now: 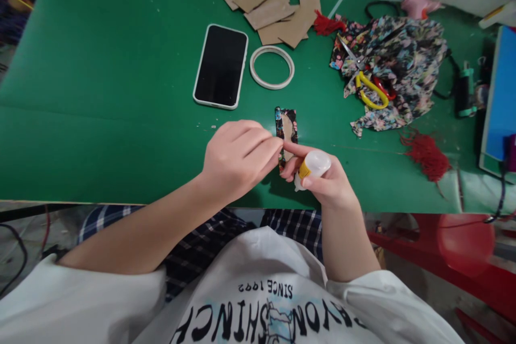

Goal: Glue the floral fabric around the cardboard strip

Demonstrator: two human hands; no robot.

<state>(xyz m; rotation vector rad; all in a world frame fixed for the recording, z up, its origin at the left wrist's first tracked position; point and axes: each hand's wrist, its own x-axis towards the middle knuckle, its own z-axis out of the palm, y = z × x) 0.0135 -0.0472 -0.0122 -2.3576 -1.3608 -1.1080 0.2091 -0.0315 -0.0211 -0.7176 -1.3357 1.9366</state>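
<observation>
A small cardboard strip [287,124] edged with dark floral fabric lies on the green table in front of me, its brown middle partly showing. My left hand [242,156] is closed, palm down, with its fingertips at the strip's left edge. What its thumb and fingers pinch, if anything, is hidden. In my right hand [328,180] is a small white glue bottle [317,162] with a yellow label, tilted with its nozzle end down toward me. The right index finger reaches over the strip and meets the left fingertips.
Beyond my hands lie a phone [222,67], a tape roll [272,86] and several cardboard pieces [296,24]. To the right are crumpled floral fabric [415,59], yellow-handled scissors [373,101], red tassels [429,156] and a pink glue gun [419,5]. The table [100,183] ends near my lap.
</observation>
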